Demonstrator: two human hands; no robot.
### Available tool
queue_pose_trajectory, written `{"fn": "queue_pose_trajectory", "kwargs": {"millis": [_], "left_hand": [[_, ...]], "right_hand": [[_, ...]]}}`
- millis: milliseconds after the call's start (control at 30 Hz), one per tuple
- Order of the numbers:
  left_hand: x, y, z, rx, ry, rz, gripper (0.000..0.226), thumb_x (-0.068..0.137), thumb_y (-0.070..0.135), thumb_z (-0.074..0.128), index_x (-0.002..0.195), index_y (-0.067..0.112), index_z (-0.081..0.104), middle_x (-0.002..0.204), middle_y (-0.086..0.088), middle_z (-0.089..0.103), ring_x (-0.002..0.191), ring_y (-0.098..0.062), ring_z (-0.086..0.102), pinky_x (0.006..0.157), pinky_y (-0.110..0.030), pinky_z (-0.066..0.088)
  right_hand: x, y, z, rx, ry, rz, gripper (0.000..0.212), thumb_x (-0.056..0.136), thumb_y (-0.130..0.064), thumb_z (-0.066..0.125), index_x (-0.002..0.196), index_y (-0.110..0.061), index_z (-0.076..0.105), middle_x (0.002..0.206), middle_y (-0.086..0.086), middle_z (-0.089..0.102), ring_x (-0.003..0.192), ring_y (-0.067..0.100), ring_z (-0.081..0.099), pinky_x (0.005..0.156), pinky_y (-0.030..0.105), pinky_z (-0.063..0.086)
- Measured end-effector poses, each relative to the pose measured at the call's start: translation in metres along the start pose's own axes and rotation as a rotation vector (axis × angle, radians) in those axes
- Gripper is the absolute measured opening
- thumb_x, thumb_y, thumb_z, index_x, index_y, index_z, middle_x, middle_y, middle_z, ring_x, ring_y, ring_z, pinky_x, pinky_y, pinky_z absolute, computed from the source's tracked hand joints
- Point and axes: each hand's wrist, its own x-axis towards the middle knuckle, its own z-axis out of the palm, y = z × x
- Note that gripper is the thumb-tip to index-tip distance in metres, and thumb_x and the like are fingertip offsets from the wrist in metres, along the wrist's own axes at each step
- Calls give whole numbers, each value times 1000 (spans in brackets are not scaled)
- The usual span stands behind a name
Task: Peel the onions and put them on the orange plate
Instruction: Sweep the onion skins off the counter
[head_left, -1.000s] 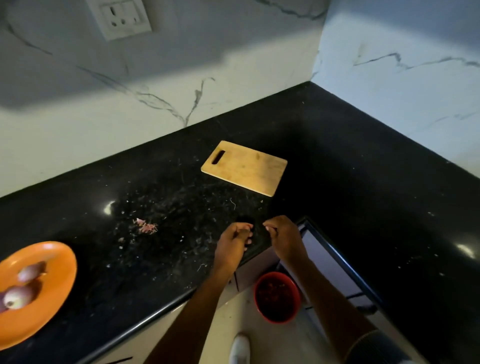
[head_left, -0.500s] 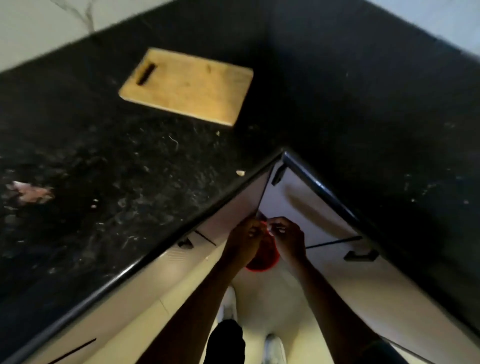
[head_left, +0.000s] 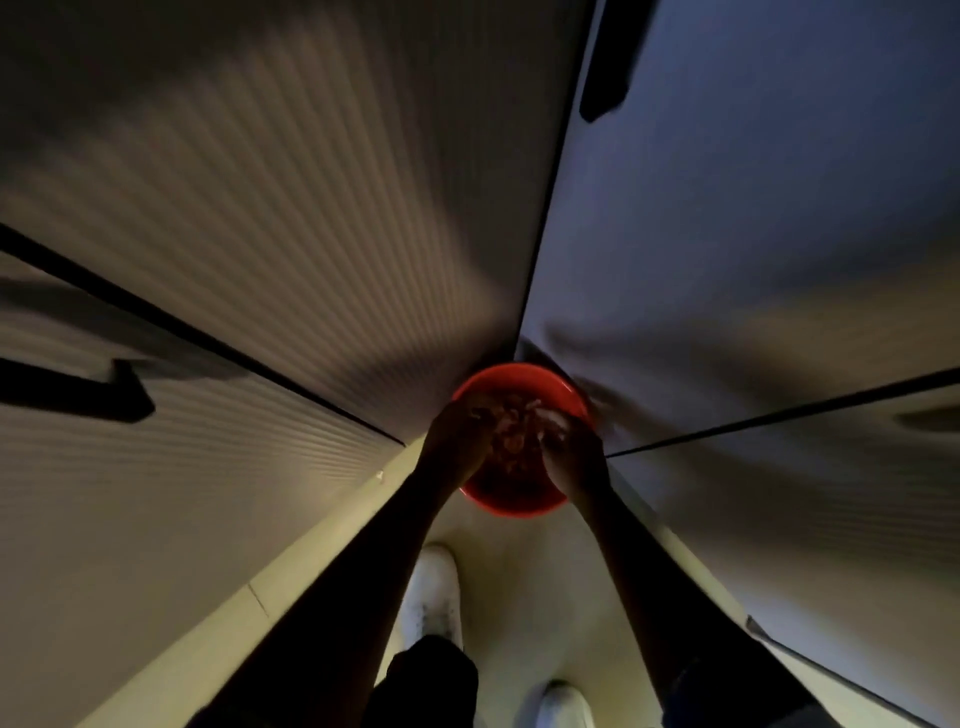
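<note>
No whole onion can be made out: the red bowl (head_left: 519, 499) on the floor, tucked into the corner where the two cabinet fronts meet, holds a pinkish heap (head_left: 511, 439) that looks like onion skins or small onions, too dim and blurred to tell which. The orange plate is out of view. Both hands reach down over the bowl, the left hand (head_left: 457, 441) at its left rim and the right hand (head_left: 571, 457) at its right rim, fingers pointing in toward the heap. Whether either hand grips anything cannot be told; the fingers merge with the bowl's contents in the dark. My guess is that skins are being dropped or another onion is being fetched. A white shoe (head_left: 434, 592) stands just behind the bowl, a second shoe (head_left: 563, 704) nearer the bottom edge, on a pale floor (head_left: 519, 571). A dark handle (head_left: 78, 389) sits on the left cabinet (head_left: 208, 208), another handle (head_left: 605, 62) high on the right cabinet (head_left: 779, 234). What could go wrong: in this poor light a loose pinch could scatter skins over the rim onto the floor, a hand could nudge the light bowl against the cabinets and tip it, or a peeled onion could be let go into the waste by mistake.
</note>
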Motion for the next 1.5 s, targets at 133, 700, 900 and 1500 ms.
{"fn": "queue_pose_trajectory", "kwargs": {"millis": [133,700,900,1500], "left_hand": [[-27,26,-14,-96,61,-19,22,90,19,65,112,21,73,106,4,71,97,-16,65,80,-26,50],[-253,269,-181,-248,251,317,22,101,11,52,110,26,65,114,8,66,112,-11,60,93,-20,43],[-321,306,-277,-335,468,328,21,104,23,51,117,28,66,109,12,64,107,-9,60,91,-25,46],[-366,145,-479,-679,991,104,19,101,10,54,114,18,66,111,3,70,107,-10,64,98,-25,50]], "right_hand": [[-20,-28,-28,113,91,62,25,97,-6,58,118,-10,71,121,7,71,117,22,63,95,14,35],[-157,-323,-250,460,191,-190,22,104,-30,51,111,-18,68,105,-2,70,98,13,65,80,19,49],[-186,-435,-289,455,128,-377,24,104,-34,50,112,-21,69,102,0,71,94,17,67,83,37,54],[-191,-621,-88,-59,-331,-764,50,105,-41,46,150,-20,44,157,1,40,148,16,31,120,29,23]]}}
